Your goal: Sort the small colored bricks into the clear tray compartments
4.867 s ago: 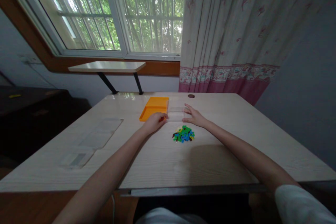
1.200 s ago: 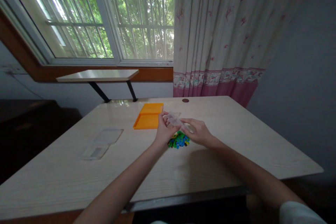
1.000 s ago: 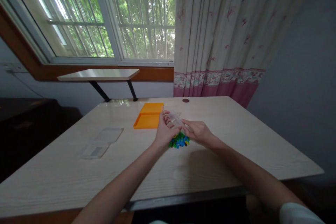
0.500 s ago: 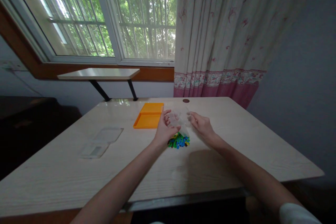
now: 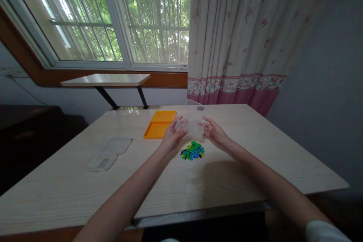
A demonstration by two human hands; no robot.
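A clear plastic box [image 5: 194, 127] is held up between my hands, its lid swung open at the far side. My left hand [image 5: 172, 133] is closed round the left end of the box, thumb at the near side. At the right end, my right hand [image 5: 214, 132] grips the edge with bent fingers. Just below the box, a heap of small green, blue, yellow and dark plastic pieces [image 5: 193, 151] lies on the table. An open orange case [image 5: 156, 131] rests behind my left hand, partly covered by it.
Another open clear plastic box [image 5: 110, 155] lies on the left of the pale wooden table [image 5: 238, 189]. A small raised shelf [image 5: 106, 79] on dark legs stands at the back left. A round cable-hole cover [image 5: 200, 108] sits near the back edge, below the curtain [image 5: 232, 38].
The clear box has lifted and turned, so its lid now points away at the back. My left hand has shifted up and left, uncovering more of the heap. My right hand has come against the box's edge.
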